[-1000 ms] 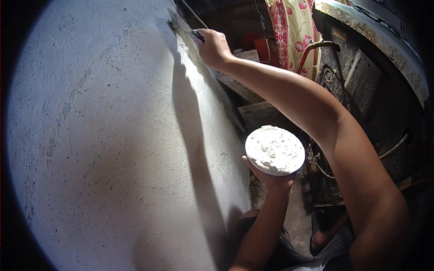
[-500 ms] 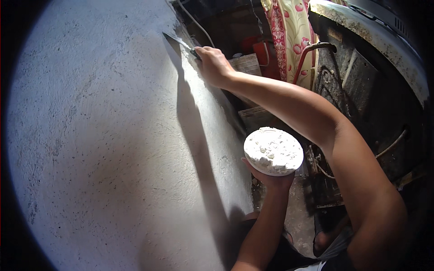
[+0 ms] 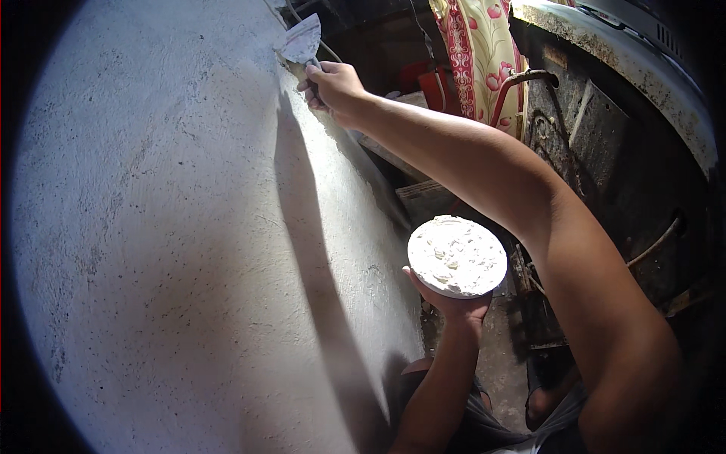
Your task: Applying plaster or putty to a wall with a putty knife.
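Note:
My right hand (image 3: 337, 89) grips a putty knife (image 3: 302, 41), its broad blade turned flat-side up at the far edge of the white wall (image 3: 189, 227). Whether the blade touches the wall there I cannot tell. Lower down, my left hand (image 3: 457, 303) supports a round, shallow dish (image 3: 458, 292) from beneath, with the thumb along its left side. Lumpy white putty (image 3: 457, 253) covers the top of the dish. The wall surface is rough and pitted, and the shadow of my right arm falls across it.
Beyond the wall's edge hangs a floral curtain (image 3: 488, 60) beside a red object (image 3: 432, 85). A red bent metal handle (image 3: 505, 102) stands before a dark, worn panel (image 3: 586, 144) on the right. My legs and the floor (image 3: 501, 363) show below.
My right hand has moved slightly up and left, and the putty knife has turned from edge-on to show its broad face. The dish in my left hand has hardly moved.

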### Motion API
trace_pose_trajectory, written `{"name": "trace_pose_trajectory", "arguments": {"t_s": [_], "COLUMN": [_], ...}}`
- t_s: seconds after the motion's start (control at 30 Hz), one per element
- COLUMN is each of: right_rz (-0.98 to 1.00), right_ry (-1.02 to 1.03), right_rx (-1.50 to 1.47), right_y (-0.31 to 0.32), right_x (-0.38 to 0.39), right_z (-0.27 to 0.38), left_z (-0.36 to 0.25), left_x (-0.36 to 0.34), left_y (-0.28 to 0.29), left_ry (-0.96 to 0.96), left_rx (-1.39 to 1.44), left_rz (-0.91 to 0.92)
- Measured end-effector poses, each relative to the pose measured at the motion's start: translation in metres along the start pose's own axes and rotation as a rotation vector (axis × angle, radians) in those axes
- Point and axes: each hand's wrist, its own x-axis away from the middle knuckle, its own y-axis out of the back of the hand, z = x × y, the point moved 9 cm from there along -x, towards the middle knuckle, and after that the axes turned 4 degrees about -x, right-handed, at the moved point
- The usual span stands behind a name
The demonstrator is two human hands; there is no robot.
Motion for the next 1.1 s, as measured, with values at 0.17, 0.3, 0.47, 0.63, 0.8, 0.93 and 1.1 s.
{"name": "trace_pose_trajectory", "arguments": {"t_s": [0.17,0.3,0.47,0.63,0.8,0.93,1.1], "right_rz": [-0.046,-0.062,-0.065,-0.211,-0.135,0.013,0.082], "right_ry": [-0.153,-0.23,-0.265,0.263,0.347,0.543,0.761], "right_rx": [-0.108,-0.113,-0.205,0.588,0.787,0.925,1.177], "right_y": [-0.003,-0.004,0.01,0.023,-0.001,-0.006,0.01], "right_x": [0.004,0.006,0.002,-0.006,0.012,0.027,0.028], "right_z": [-0.03,-0.046,-0.06,0.011,0.026,0.031,0.044], "left_z": [0.001,-0.001,-0.002,-0.004,-0.006,0.0,-0.005], "left_x": [0.004,0.003,0.001,-0.006,-0.001,-0.002,-0.005], "left_y": [-0.002,0.001,0.0,0.002,0.005,0.008,-0.005], "left_ry": [0.035,0.038,0.008,-0.042,-0.035,0.009,-0.086], "left_rx": [0.017,0.016,0.016,-0.06,0.01,-0.041,-0.004], "left_rz": [-0.048,-0.068,-0.029,0.004,-0.086,-0.121,0.062]}}
